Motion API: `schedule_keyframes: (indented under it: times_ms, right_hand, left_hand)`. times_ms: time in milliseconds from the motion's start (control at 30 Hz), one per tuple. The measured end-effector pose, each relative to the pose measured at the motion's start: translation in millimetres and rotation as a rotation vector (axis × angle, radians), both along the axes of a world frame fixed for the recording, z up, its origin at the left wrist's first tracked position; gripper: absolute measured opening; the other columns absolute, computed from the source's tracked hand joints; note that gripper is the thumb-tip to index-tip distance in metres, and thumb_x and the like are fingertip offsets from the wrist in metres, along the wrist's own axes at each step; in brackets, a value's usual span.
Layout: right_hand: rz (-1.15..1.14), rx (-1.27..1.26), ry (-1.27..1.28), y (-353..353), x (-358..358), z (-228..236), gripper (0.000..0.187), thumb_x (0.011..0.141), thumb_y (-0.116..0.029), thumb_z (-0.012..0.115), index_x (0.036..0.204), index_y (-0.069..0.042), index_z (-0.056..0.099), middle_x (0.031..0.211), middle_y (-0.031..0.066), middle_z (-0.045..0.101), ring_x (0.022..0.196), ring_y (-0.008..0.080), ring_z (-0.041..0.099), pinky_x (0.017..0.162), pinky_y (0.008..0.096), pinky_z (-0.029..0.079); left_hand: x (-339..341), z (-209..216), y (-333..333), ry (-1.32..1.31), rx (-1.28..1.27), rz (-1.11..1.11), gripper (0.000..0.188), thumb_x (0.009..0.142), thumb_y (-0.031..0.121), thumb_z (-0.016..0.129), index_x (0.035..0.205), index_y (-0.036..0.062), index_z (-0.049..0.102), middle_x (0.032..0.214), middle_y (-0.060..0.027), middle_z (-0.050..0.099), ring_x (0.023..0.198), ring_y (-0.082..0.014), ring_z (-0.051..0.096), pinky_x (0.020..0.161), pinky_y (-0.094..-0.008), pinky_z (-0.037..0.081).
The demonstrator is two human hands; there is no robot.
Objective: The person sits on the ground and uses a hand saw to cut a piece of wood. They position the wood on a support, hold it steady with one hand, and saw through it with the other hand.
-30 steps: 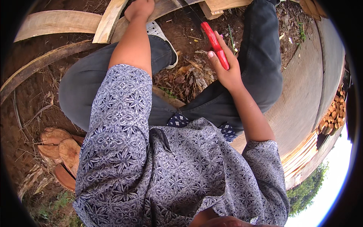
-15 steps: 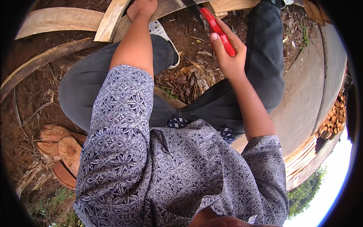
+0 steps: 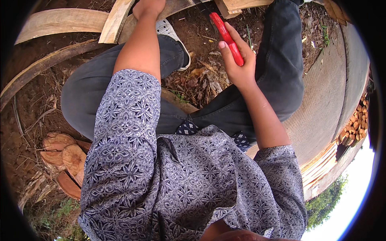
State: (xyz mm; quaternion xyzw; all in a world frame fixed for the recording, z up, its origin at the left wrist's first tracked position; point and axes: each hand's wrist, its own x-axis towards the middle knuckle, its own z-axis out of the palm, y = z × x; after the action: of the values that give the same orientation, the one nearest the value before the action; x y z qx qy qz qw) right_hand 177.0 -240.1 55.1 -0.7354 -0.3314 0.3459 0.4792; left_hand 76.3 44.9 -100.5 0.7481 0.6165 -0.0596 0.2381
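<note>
Right hand (image 3: 240,66): fingers closed round the handle of a red-handled tool (image 3: 227,37), thumb laid along its left side; the tool was held clear above the ground (image 3: 193,34), between the knees, and its dark blade (image 3: 204,8) ran up toward the near edge of a curved brown board (image 3: 175,8); contact between blade and board could not be determined.

Left hand (image 3: 148,8): placed over the same board, just right of its left end; the fingers ran out of view, so their spread or grip could not be told.

Change noted: against half a second earlier, the tool had been drawn back toward the body and slightly left; against one second earlier, it stood a little farther out; the left hand lay slightly higher in view than half a second before, with less of it showing; the surrounding timber showed no evident shift.

Surroundings: a narrow pale plank (image 3: 116,23) crossed the board's left end; a wide pale plank (image 3: 66,25) extended left of it; a pale block (image 3: 228,11) lay right of the blade; a white shoe (image 3: 171,32) stood below the board's near edge; bark scraps (image 3: 207,80) littered the ground between the legs.
</note>
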Motion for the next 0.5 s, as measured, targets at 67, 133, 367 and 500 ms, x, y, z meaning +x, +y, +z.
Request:
schedule_keyframes:
  times_ms: [67, 133, 367, 500]
  right_hand:
    - [0.051, -0.026, -0.057, -4.7, -1.9, -5.5, 0.055, 0.099, -0.014, 0.069, 0.15, -0.004, 0.052, 0.105, 0.0065, 0.072, 0.083, 0.0074, 0.062, 0.077, 0.0235, 0.05]
    - [0.077, -0.062, -0.108, -9.1, -4.7, -7.2, 0.056, 0.098, -0.012, 0.069, 0.151, -0.005, 0.052, 0.115, 0.0103, 0.072, 0.089, 0.0098, 0.065, 0.081, 0.0254, 0.052]
    - [0.073, -0.091, -0.136, -31.8, -0.9, 20.9, 0.055, 0.098, -0.013, 0.069, 0.15, -0.005, 0.052, 0.123, 0.0137, 0.071, 0.099, 0.011, 0.067, 0.091, 0.0279, 0.052]
    - [0.018, -0.127, -0.043, -41.8, 5.2, 35.9, 0.053, 0.099, -0.013, 0.068, 0.149, -0.005, 0.054, 0.103, 0.0066, 0.074, 0.085, 0.0062, 0.064, 0.081, 0.0241, 0.052]
  left_hand:
    - [0.9, -1.8, -0.7, -0.001, 0.007, -0.002, 0.06, 0.098, 0.052, 0.043, 0.109, 0.0037, 0.076, 0.114, -0.0224, 0.073, 0.112, -0.0393, 0.069, 0.099, -0.0502, 0.052]
    - [-1.1, -5.1, -0.2, 0.001, 0.029, -0.006, 0.06, 0.098, 0.052, 0.042, 0.108, 0.0037, 0.077, 0.113, -0.0224, 0.073, 0.111, -0.0392, 0.069, 0.098, -0.0504, 0.052]
    - [-5.8, -13.7, 2.6, 0.066, -0.065, -0.068, 0.063, 0.099, 0.053, 0.032, 0.12, 0.0125, 0.076, 0.124, -0.0179, 0.072, 0.118, -0.037, 0.067, 0.098, -0.0508, 0.052]
    - [-7.6, -17.0, 2.0, 0.033, -0.066, -0.063, 0.063, 0.098, 0.052, 0.031, 0.125, 0.0145, 0.074, 0.128, -0.0174, 0.071, 0.121, -0.0372, 0.066, 0.099, -0.0503, 0.051]
